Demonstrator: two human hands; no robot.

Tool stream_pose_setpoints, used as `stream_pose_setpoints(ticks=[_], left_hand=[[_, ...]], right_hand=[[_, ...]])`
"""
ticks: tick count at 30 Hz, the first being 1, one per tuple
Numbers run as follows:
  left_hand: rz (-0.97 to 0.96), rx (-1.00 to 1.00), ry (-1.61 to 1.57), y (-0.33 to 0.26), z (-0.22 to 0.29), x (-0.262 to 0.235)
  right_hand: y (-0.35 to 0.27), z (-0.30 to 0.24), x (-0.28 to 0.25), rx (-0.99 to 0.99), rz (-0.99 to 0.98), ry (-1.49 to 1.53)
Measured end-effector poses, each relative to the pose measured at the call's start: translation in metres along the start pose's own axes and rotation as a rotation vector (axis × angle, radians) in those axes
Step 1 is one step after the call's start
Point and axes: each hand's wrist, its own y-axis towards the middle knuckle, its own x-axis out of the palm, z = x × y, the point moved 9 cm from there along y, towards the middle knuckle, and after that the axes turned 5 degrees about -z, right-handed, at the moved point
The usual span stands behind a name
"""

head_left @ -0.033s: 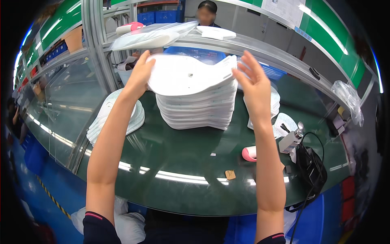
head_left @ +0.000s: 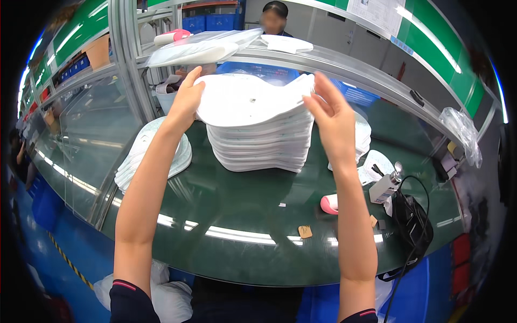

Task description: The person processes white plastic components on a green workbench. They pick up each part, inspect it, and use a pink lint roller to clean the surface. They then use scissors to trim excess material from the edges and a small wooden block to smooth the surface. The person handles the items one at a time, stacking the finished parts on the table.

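In front of me a tall stack of white curved panels (head_left: 258, 148) stands on the green table. The top white panel (head_left: 237, 99) is broad at the left, narrower at the right, with a small square hole near its middle. My left hand (head_left: 187, 99) grips its left edge, thumb on top and the other fingers partly hidden. At the narrow right end, my right hand (head_left: 331, 107) has its thumb and fingers closed around the edge. Lower piles of similar panels stand at the left (head_left: 175, 153) and, partly behind my right forearm, at the right (head_left: 362, 137).
Blue baskets (head_left: 358, 97) stand behind the stack, below a metal-framed shelf holding plastic-wrapped panels (head_left: 207, 48). At the right are a white pump bottle (head_left: 382, 188), a pink-and-white roll (head_left: 329, 204) and a black bag (head_left: 412, 220) with a cable. A person (head_left: 274, 21) is beyond the shelf.
My right hand has moved slightly left, its spread fingers closing in on the top panel's right end. My left hand keeps its hold at the left edge.
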Motion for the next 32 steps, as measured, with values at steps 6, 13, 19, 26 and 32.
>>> stream_pose_setpoints(ticks=[6,13,19,26,32], left_hand=[[0.132,-0.032,-0.201,0.000,-0.008,-0.003],[0.164,-0.070,-0.264,0.037,-0.018,0.001],[0.047,-0.071,-0.111,0.052,-0.046,-0.011],[0.195,0.080,-0.170,-0.078,-0.021,-0.038],[-0.264,-0.050,0.258,-0.183,-0.095,-0.008]], right_hand=[[-0.014,-0.009,0.015,-0.118,-0.021,-0.284],[-0.002,0.001,0.003,-0.145,0.071,-0.259],[-0.014,-0.016,0.008,-0.265,0.065,-0.523],[-0.144,-0.045,0.017,-0.108,-0.256,-0.364],[-0.277,0.009,-0.006,0.613,-0.403,-0.302]])
